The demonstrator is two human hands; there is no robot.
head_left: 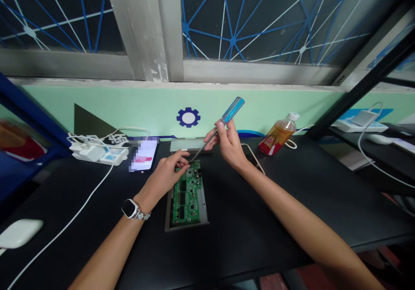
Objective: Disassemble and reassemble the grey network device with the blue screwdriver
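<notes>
On the black table lies a green circuit board (191,195) seated in a shallow grey metal case (203,205). My right hand (228,145) grips a screwdriver (232,109) with a blue and clear handle. Its shaft slants down to the left, and the tip reaches the board's far end. My left hand (168,169), with a watch on the wrist, rests over the board's far left corner. Its thumb and fingers come together around the screwdriver's tip; what they pinch there is too small to tell. Behind the board lies a flat grey metal piece (191,145), partly covered by the hands.
A lit phone (145,154) lies left of the board, beside a white power strip (110,155) with cables. A drink bottle (278,133) stands tilted in view at the back right. A white cable (69,223) crosses the left side, near a white rounded object (22,233).
</notes>
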